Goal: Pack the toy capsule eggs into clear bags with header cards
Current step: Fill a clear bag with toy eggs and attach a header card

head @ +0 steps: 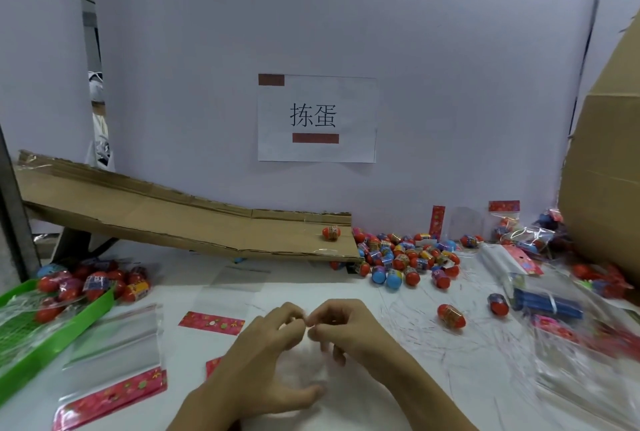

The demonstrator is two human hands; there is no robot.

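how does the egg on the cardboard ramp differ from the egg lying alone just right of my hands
The red capsule egg on the brown cardboard ramp sits raised on the ramp's lower end, far from the hands. The red capsule egg lying alone on the white table rests tilted on the tabletop, nearer the right hand. Both are red with printed wrap bands.

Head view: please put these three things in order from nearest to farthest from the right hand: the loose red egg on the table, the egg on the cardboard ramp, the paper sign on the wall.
Measured from the right hand:
1. Loose red egg, on the table just to the hand's right.
2. Egg on the cardboard ramp, beyond the hand at the ramp's lower end.
3. Paper sign, up on the back wall.
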